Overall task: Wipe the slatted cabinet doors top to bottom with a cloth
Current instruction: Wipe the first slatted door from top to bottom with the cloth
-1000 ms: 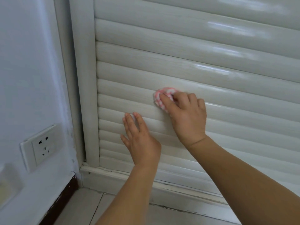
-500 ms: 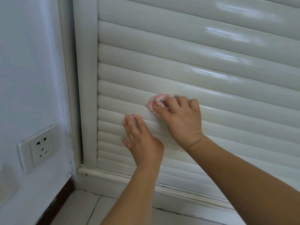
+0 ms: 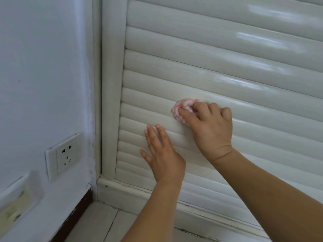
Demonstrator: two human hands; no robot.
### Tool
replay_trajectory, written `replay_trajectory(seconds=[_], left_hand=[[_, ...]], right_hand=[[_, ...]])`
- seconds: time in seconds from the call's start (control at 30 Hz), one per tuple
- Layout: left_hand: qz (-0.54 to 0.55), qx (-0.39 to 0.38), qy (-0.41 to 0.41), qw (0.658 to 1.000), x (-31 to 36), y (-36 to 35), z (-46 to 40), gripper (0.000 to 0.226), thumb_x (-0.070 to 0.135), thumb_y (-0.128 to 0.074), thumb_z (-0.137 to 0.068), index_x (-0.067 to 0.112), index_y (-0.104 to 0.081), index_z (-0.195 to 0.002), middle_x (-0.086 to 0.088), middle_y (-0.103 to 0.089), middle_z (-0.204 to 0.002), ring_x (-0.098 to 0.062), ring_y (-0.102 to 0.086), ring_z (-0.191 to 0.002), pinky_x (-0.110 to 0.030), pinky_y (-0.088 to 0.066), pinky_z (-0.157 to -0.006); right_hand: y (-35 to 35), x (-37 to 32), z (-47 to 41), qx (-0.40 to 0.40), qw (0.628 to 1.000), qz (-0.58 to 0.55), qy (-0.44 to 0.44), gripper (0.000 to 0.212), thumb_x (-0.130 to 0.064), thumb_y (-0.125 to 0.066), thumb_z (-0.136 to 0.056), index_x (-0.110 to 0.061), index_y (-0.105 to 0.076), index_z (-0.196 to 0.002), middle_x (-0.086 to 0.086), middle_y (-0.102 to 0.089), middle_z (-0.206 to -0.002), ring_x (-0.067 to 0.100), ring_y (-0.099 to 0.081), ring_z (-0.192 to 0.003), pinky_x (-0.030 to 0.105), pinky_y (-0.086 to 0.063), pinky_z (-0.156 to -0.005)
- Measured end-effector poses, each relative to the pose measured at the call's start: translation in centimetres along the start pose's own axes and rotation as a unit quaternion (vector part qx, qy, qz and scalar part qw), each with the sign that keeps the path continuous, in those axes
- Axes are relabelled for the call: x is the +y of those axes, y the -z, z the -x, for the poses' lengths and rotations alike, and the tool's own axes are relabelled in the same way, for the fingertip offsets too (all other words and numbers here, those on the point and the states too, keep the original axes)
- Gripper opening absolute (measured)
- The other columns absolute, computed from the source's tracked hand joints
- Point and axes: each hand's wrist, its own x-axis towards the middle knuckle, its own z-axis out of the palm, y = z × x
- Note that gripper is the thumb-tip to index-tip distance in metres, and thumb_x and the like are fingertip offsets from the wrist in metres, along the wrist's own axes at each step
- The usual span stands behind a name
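Observation:
A white slatted cabinet door (image 3: 227, 67) fills the upper right of the head view, its slats glossy with light streaks. My right hand (image 3: 209, 126) grips a bunched pink-and-white cloth (image 3: 182, 109) and presses it against a slat in the door's lower part. My left hand (image 3: 160, 154) lies flat with straight fingers on the slats just below and left of the cloth. Most of the cloth is hidden under my right fingers.
The door's left frame post (image 3: 111, 84) runs down to a white base rail (image 3: 132, 191). A pale wall at the left carries a white power socket (image 3: 64, 155). A dark skirting strip (image 3: 76, 213) meets the light floor (image 3: 97, 226) below.
My right hand slid the cloth slightly leftward and down along the slats. My left hand stayed flat on the lower slats. The view shifted a little.

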Motion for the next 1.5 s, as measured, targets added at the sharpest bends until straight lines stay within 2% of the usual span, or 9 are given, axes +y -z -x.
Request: replay_trajectory(seconds=[0.4,0.47,0.63,0.8,0.9,1.07,1.17,1.4,1.5], left_hand=[[0.029,0.06,-0.084,0.994,-2.3,0.5,-0.4,0.087,-0.019,-0.054,-0.06,0.015,-0.043,-0.139,-0.008,-0.04,-0.145,-0.024,-0.036,-0.134,-0.055,-0.027,-0.109],[0.081,0.063,-0.097,0.99,-2.7,1.4,-0.8,0.08,-0.021,-0.047,-0.065,0.014,-0.046,-0.137,-0.004,-0.044,-0.141,-0.02,-0.039,-0.13,-0.044,-0.032,-0.109],[0.151,0.079,-0.038,0.985,-3.8,3.2,-2.4,0.071,-0.022,-0.035,-0.074,0.009,-0.043,-0.137,-0.004,-0.038,-0.142,-0.016,-0.037,-0.131,0.0,-0.019,-0.098],[0.2,0.104,0.056,0.973,-5.4,3.2,-3.8,0.064,-0.022,-0.032,-0.079,0.001,-0.041,-0.137,-0.013,-0.036,-0.144,-0.024,-0.035,-0.134,-0.024,-0.025,-0.11],[0.21,0.092,0.071,0.971,-5.6,3.1,-3.7,0.064,-0.021,-0.031,-0.081,0.004,-0.037,-0.14,-0.009,-0.032,-0.147,-0.02,-0.032,-0.136,-0.018,-0.021,-0.109],[0.296,0.109,0.157,0.936,-5.8,3.3,-4.2,0.065,-0.015,-0.033,-0.086,0.015,-0.032,-0.144,-0.003,-0.041,-0.143,-0.014,-0.041,-0.129,-0.026,-0.034,-0.105],[0.328,0.106,0.161,0.925,-6.0,3.4,-4.5,0.07,-0.018,-0.03,-0.082,0.014,-0.031,-0.144,-0.006,-0.046,-0.139,-0.016,-0.044,-0.127,-0.035,-0.035,-0.107],[0.326,0.056,0.143,0.933,-6.3,5.0,-4.0,0.075,-0.016,-0.046,-0.08,0.014,-0.026,-0.146,-0.002,-0.042,-0.142,-0.012,-0.037,-0.132,-0.026,-0.027,-0.109],[0.312,0.069,0.132,0.938,-7.1,4.6,-4.2,0.076,-0.02,-0.035,-0.077,0.014,-0.03,-0.145,-0.005,-0.045,-0.141,-0.013,-0.04,-0.13,-0.018,-0.027,-0.105]], right_hand=[[-2.1,-5.4,-4.7,-0.03,0.997,0.014,0.073,0.024,-0.027,-0.061,-0.067,-0.029,-0.075,-0.087,-0.002,-0.067,-0.084,0.023,-0.059,-0.068,0.033,-0.023,-0.067],[-2.6,-6.7,-5.8,-0.025,0.996,0.034,0.073,0.021,-0.029,-0.067,-0.056,-0.029,-0.074,-0.076,-0.006,-0.066,-0.077,0.02,-0.06,-0.065,0.031,-0.023,-0.067],[-3.9,-8.9,-7.8,0.001,0.994,-0.024,0.109,0.018,-0.016,-0.057,-0.072,-0.024,-0.073,-0.075,-0.002,-0.063,-0.077,0.023,-0.059,-0.068,0.035,-0.023,-0.067],[-4.4,-8.7,-7.8,0.025,0.988,-0.047,0.143,0.027,-0.017,-0.052,-0.074,-0.027,-0.073,-0.087,-0.002,-0.065,-0.086,0.022,-0.044,-0.083,0.034,-0.023,-0.067],[-4.4,-8.2,-7.0,0.019,0.986,-0.046,0.162,0.034,-0.015,-0.046,-0.08,-0.025,-0.071,-0.101,0.0,-0.067,-0.097,0.023,-0.036,-0.085,0.035,-0.024,-0.068],[-3.9,-8.1,-3.8,-0.044,0.972,-0.055,0.226,0.036,-0.032,-0.056,-0.083,-0.024,-0.064,-0.117,0.0,-0.063,-0.11,0.024,-0.052,-0.087,0.036,-0.029,-0.07],[-4.1,-8.2,-1.1,-0.08,0.964,-0.071,0.243,0.039,-0.025,-0.046,-0.085,-0.022,-0.06,-0.122,0.001,-0.062,-0.112,0.025,-0.058,-0.087,0.036,-0.032,-0.071],[-3.9,-7.8,4.6,-0.121,0.95,-0.09,0.272,0.04,-0.012,-0.032,-0.092,-0.02,-0.067,-0.111,0.001,-0.065,-0.107,0.022,-0.057,-0.075,0.033,-0.035,-0.068],[-3.4,-8.4,2.4,-0.08,0.967,-0.101,0.219,0.043,-0.01,-0.03,-0.092,-0.021,-0.068,-0.109,0.001,-0.066,-0.103,0.024,-0.053,-0.08,0.034,-0.033,-0.069]])
